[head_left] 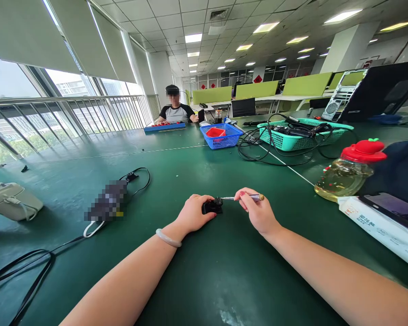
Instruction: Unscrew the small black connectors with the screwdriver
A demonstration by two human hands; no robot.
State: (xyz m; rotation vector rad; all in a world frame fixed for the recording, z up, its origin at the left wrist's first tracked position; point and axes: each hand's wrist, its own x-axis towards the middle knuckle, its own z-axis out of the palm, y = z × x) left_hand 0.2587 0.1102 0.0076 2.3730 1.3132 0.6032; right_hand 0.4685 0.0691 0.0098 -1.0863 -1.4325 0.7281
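Black part point(211, 207) in left hand point(193, 213), screwdriver point(243, 198)

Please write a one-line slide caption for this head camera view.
Left hand steadies a small black part on the green table while the right hand holds a screwdriver to it.

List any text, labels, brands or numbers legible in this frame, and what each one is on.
Nothing can be quoted with confidence.
White box at the right edge: blue printed characters, too small and skewed to read.
Red signs on the far wall: too small to read.
Object on the table by the cable: pixelated, unreadable.
Small black part held by the hands: no visible marking.
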